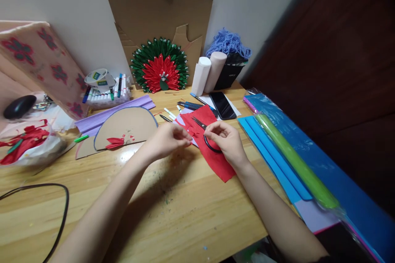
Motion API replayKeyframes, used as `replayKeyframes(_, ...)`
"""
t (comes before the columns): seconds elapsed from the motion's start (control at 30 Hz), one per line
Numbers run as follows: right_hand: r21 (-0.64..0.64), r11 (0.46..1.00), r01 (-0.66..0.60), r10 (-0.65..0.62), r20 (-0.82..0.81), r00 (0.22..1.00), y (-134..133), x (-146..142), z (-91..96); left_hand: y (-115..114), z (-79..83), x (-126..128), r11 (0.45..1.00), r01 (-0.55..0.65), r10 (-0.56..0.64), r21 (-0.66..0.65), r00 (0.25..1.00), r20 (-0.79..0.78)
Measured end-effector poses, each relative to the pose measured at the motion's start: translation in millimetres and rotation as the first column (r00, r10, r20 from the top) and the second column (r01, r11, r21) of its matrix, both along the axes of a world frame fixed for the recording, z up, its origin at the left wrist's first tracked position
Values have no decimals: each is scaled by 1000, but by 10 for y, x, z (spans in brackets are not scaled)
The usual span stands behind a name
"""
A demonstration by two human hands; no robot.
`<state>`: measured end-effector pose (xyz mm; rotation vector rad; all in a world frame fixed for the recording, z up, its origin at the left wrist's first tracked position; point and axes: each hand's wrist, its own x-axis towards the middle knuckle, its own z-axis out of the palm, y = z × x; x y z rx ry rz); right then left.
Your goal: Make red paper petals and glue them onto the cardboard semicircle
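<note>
My left hand (169, 139) is held above the table with thumb and fingertips pinched together. A tiny red bit shows at those fingertips, too small to name. My right hand (227, 141) hovers over a sheet of red crepe paper (220, 166), its thumb and forefinger pressed together; whatever is between them is hidden. Under its fingertips lie scissors (200, 123) with black handles, blades pointing away to the left. To the left, a blue-edged cardboard half-disc (126, 125) bears folded red petals (115, 143) and small red scraps.
A green and red petal fan (160, 65) leans against cardboard (160, 12) at the back. Behind my hands lie pens and a phone (222, 105). Wrapped paper rolls (296, 160) line the right edge. At left are a bag of red scraps (27, 144) and a black cable (66, 201).
</note>
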<state>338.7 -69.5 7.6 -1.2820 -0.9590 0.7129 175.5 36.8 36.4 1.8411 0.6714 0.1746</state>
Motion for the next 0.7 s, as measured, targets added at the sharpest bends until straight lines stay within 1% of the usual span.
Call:
replayKeyframes(0.07,-55,999,-3,-1,-86,996,22,17,-46,31,-54,-80,987,159,-155,17,977,-145)
replayKeyframes(0.1,-79,997,-13,1,-143,990,31,20,-72,32,-73,-121,977,214,-206,22,960,-192)
replayKeyframes(0.13,-105,994,-27,4,-211,977,40,18,-98,24,-83,-162,968,246,-231,42,948,-220)
replayKeyframes(0.17,-128,991,-46,7,-290,957,50,11,-124,7,-83,-205,963,256,-231,84,945,-230)
replayKeyframes(0.23,-158,983,-88,9,-445,895,67,-11,-172,-48,-55,-297,956,209,-159,205,959,-234)
replayKeyframes(0.3,-179,974,-138,16,-555,832,80,-42,-206,-120,-5,-400,939,109,-35,325,974,-224)
replayKeyframes(0.37,-194,962,-194,35,-614,789,84,-86,-210,-197,34,-499,911,3,81,413,979,-185)
replayKeyframes(0.43,-175,956,-236,82,-613,786,76,-154,-168,-262,34,-571,858,-53,133,510,984,-121)
replayKeyframes(0.47,-147,958,-247,121,-574,810,70,-201,-128,-286,16,-590,816,-45,125,576,987,-100)
replayKeyframes(0.5,-109,958,-264,178,-497,850,66,-255,-77,-302,-15,-596,759,-15,99,651,991,-92)
replayKeyframes(0.53,-64,954,-293,250,-369,895,65,-316,-20,-309,-54,-589,689,34,57,724,993,-101)
replayKeyframes(0.57,-19,940,-341,332,-185,925,72,-381,39,-309,-97,-571,621,96,14,778,991,-134)
replayKeyframes(0.6,5,907,-421,420,46,906,88,-445,91,-301,-142,-546,559,127,6,820,988,-157)
replayKeyframes(0.63,12,861,-508,484,290,826,115,-505,134,-288,-182,-518,515,161,-1,842,982,-187)
replayKeyframes(0.67,-1,811,-585,507,501,702,155,-557,163,-272,-214,-493,489,181,0,853,978,-208)
replayKeyframes(0.7,-24,771,-636,492,657,572,205,-600,177,-255,-237,-474,484,167,33,859,977,-209)
